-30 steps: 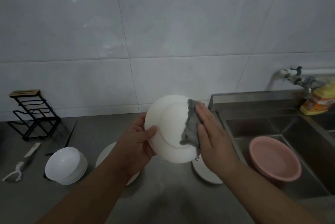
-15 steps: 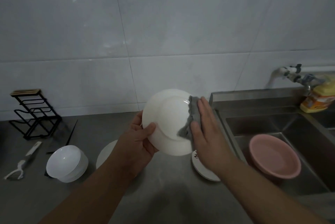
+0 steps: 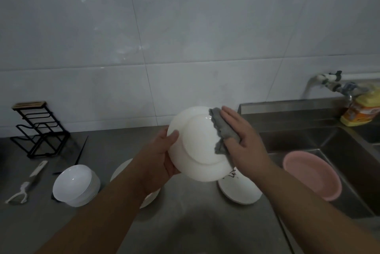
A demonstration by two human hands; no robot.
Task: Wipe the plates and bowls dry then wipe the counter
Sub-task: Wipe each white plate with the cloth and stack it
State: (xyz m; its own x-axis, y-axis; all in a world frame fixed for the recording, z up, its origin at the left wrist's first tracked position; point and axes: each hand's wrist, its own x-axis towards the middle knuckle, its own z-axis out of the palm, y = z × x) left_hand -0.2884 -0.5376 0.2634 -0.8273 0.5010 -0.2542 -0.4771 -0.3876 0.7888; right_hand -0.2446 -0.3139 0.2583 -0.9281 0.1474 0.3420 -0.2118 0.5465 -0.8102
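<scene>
My left hand grips the left rim of a white plate, thumb on its face, and holds it tilted above the counter. My right hand presses a grey cloth flat against the plate's upper right edge, fingers straight. Under the held plate, a white plate with dark lettering lies on the counter. Another white plate lies partly hidden behind my left forearm. A stack of white bowls stands at the left.
A steel sink at the right holds a pink basin. A tap and a yellow bottle stand behind it. A black wire rack, a peeler and black chopsticks lie at the left.
My right hand has slid the cloth upward along the plate's right side to its upper rim. The plate has risen slightly in my left hand.
</scene>
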